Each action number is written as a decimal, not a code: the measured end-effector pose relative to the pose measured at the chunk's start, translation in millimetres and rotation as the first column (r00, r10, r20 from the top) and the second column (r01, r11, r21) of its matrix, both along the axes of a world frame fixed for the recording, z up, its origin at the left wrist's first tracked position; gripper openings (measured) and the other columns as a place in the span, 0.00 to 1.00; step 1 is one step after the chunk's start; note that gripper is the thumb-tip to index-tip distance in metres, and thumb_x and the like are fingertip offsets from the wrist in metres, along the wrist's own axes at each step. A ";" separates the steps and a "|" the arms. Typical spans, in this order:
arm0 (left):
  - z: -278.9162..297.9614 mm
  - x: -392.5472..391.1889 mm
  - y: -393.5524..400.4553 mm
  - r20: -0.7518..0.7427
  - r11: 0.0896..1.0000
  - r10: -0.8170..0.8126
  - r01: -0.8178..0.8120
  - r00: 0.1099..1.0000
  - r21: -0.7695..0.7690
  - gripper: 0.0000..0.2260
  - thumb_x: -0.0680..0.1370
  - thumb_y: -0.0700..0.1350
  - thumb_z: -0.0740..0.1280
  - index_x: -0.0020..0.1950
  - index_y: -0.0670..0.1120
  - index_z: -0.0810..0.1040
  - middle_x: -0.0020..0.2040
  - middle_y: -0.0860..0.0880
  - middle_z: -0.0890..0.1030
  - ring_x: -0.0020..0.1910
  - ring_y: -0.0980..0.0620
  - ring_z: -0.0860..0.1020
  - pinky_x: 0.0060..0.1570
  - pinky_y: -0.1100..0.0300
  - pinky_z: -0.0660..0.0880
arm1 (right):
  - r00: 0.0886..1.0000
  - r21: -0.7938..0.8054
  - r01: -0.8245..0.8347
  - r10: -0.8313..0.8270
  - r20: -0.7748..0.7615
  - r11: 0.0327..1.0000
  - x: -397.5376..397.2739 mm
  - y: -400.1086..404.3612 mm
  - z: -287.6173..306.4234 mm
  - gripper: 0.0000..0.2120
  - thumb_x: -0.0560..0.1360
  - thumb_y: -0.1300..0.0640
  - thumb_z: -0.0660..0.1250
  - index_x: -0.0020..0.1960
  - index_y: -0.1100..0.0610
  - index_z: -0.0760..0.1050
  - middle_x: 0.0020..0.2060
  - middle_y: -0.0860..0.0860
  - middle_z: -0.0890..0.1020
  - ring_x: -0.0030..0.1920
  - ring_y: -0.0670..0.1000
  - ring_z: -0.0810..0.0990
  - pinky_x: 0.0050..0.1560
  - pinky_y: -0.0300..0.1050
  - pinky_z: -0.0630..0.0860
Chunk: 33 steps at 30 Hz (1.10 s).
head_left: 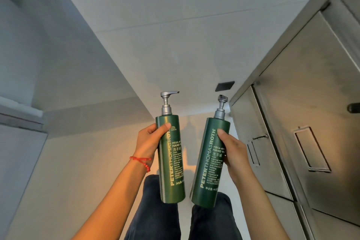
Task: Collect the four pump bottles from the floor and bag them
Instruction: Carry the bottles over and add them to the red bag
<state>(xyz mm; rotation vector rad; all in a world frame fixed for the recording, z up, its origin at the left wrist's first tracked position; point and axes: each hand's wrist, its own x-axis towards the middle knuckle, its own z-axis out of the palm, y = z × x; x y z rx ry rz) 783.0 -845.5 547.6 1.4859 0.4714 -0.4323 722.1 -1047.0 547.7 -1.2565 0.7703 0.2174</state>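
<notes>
Two tall dark green pump bottles with grey pump heads are held up in front of me, above my legs. My left hand [148, 140] grips the left bottle [171, 161] around its upper half, thumb across the front. The right bottle [209, 163] leans slightly to the right, and my right hand [232, 154] grips it from the right side with the thumb on its label. Both bottles are upright with pumps pointing away from me. No bag and no other bottles are in view.
A pale tiled floor [165, 35] stretches ahead. Metal cabinets with recessed handles [311, 122] line the right side. A grey wall [39, 45] runs along the left. A small dark rectangle [224, 86] lies on the floor near the cabinets.
</notes>
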 end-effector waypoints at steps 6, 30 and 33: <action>2.7 26.5 -4.8 -0.075 0.980 -0.196 0.195 0.978 -0.030 0.04 0.71 0.42 0.70 0.36 0.47 0.79 0.26 0.53 0.82 0.28 0.56 0.79 0.31 0.64 0.77 | 0.969 -0.055 0.245 -0.246 -0.016 0.968 -25.7 12.4 8.4 0.08 0.69 0.49 0.69 0.39 0.55 0.81 0.29 0.48 0.83 0.30 0.46 0.80 0.32 0.40 0.75; 56.2 -168.4 -147.8 0.061 0.173 -0.983 0.985 0.174 -0.026 0.05 0.71 0.42 0.69 0.36 0.45 0.79 0.28 0.50 0.81 0.29 0.52 0.78 0.33 0.62 0.76 | 0.136 -0.075 0.989 -0.983 0.124 0.127 -337.6 80.9 63.8 0.09 0.68 0.49 0.70 0.36 0.54 0.82 0.29 0.49 0.83 0.29 0.46 0.79 0.28 0.37 0.75; 61.2 -232.1 -155.9 0.067 0.046 -0.997 0.999 0.047 -0.022 0.04 0.71 0.43 0.69 0.37 0.45 0.79 0.29 0.50 0.82 0.30 0.52 0.79 0.33 0.61 0.76 | 0.005 -0.092 0.996 -0.991 0.134 -0.007 -398.1 102.4 68.2 0.09 0.69 0.50 0.70 0.37 0.56 0.81 0.28 0.49 0.82 0.28 0.46 0.79 0.28 0.37 0.75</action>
